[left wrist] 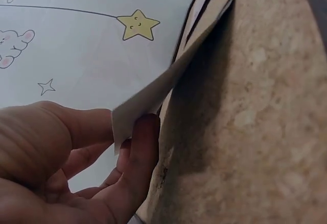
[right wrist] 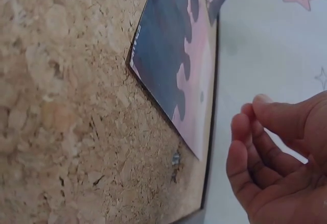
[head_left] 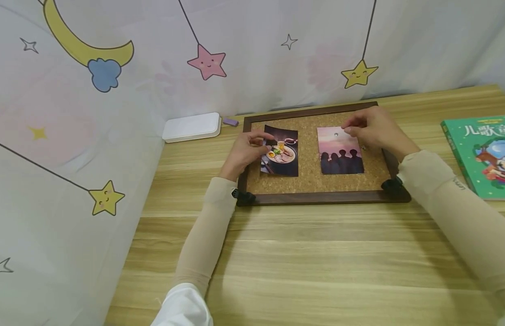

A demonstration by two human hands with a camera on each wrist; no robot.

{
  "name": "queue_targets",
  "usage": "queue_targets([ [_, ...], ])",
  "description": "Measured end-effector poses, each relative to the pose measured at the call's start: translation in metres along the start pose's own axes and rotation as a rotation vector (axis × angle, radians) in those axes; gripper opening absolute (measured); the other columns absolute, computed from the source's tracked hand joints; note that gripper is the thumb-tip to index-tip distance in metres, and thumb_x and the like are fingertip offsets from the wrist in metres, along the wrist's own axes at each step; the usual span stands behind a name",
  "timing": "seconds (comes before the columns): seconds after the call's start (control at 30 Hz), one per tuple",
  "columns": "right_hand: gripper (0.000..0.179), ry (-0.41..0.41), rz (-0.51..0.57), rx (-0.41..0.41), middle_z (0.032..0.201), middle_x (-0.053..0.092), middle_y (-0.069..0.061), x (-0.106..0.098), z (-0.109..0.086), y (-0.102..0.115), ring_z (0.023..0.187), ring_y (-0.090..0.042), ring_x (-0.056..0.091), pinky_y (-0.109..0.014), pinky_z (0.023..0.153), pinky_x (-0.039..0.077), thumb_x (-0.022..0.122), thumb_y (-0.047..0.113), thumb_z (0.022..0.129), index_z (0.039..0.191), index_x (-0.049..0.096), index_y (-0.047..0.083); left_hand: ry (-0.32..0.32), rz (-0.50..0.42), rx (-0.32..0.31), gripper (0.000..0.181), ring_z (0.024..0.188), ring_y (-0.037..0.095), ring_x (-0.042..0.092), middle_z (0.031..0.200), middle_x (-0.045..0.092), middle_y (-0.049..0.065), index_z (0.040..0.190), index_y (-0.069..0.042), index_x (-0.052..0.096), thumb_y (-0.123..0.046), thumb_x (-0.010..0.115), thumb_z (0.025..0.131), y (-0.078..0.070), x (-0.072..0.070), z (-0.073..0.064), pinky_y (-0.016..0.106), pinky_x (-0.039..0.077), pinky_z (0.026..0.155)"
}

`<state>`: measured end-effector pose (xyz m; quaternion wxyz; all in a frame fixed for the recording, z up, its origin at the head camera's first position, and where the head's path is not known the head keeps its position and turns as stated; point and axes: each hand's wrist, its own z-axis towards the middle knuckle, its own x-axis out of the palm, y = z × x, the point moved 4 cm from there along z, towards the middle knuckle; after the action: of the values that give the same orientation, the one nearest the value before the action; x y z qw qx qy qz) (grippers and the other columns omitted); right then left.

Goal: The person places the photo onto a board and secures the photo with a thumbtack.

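A framed cork board [head_left: 309,184] lies on the table with two photos on it. My left hand [head_left: 245,151] pinches the left edge of the ramen photo [head_left: 285,160] between thumb and fingers. In the left wrist view this photo [left wrist: 145,94] slants up off the cork. A photo of silhouetted people under a pink sky [head_left: 340,142] bears a small round silver pin [head_left: 336,134]. Close by its upper right corner is my right hand [head_left: 372,129], thumb and fingertips together. The right wrist view shows that hand [right wrist: 278,157] apart from the photo; anything tiny between its fingertips is hidden.
Black clips [head_left: 393,185] sit at the board's front corners. A small shiny object [right wrist: 175,158] is on the cork beside the silhouette photo. Behind left are a white case [head_left: 191,127] and a small purple block [head_left: 230,122]. A green book [head_left: 480,154] lies to the right.
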<state>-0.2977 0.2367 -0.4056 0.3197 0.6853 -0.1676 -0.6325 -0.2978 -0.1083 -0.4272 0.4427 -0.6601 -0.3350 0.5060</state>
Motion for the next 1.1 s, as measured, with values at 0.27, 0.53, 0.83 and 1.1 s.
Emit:
queue_targets([
  [0.27, 0.022, 0.016, 0.009, 0.013, 0.104, 0.078, -0.019, 0.002, 0.001, 0.002, 0.079, -0.017, 0.066, -0.025, 0.064, 0.049, 0.067, 0.017, 0.104, 0.115, 0.079, 0.002, -0.051, 0.118, -0.026, 0.036, 0.063, 0.010, 0.051, 0.078, 0.062, 0.002, 0.130, -0.006, 0.074, -0.002, 0.077, 0.094, 0.005, 0.006, 0.005, 0.024, 0.042, 0.058],
  [0.53, 0.022, 0.029, 0.043, 0.026, 0.104, 0.078, -0.020, 0.004, 0.000, 0.002, 0.080, -0.020, 0.068, -0.024, 0.061, 0.049, 0.068, 0.017, 0.104, 0.116, 0.078, 0.001, -0.047, 0.262, -0.045, 0.046, 0.052, 0.009, 0.043, 0.061, 0.050, -0.005, 0.139, -0.009, 0.066, -0.009, 0.078, 0.095, 0.004, 0.008, 0.006, 0.025, 0.037, 0.054],
  [0.83, 0.020, 0.025, 0.040, 0.017, 0.107, 0.078, -0.020, 0.006, 0.000, 0.001, 0.079, -0.014, 0.063, -0.022, 0.064, 0.048, 0.069, 0.016, 0.104, 0.115, 0.078, 0.002, -0.025, 0.496, -0.025, 0.058, 0.068, 0.015, 0.051, 0.077, 0.061, 0.000, 0.143, -0.009, 0.064, -0.022, 0.086, 0.091, -0.001, 0.010, 0.004, 0.030, 0.041, 0.067],
  [1.1, 0.018, 0.015, 0.036, -0.004, 0.106, 0.077, -0.020, 0.007, -0.001, 0.003, 0.080, -0.017, 0.060, -0.023, 0.064, 0.047, 0.069, 0.014, 0.103, 0.113, 0.078, 0.001, 0.096, 0.645, -0.009, 0.081, 0.080, 0.017, 0.051, 0.094, 0.063, 0.003, 0.158, -0.008, 0.052, -0.033, 0.089, 0.090, -0.005, 0.013, -0.001, 0.032, 0.043, 0.077],
])
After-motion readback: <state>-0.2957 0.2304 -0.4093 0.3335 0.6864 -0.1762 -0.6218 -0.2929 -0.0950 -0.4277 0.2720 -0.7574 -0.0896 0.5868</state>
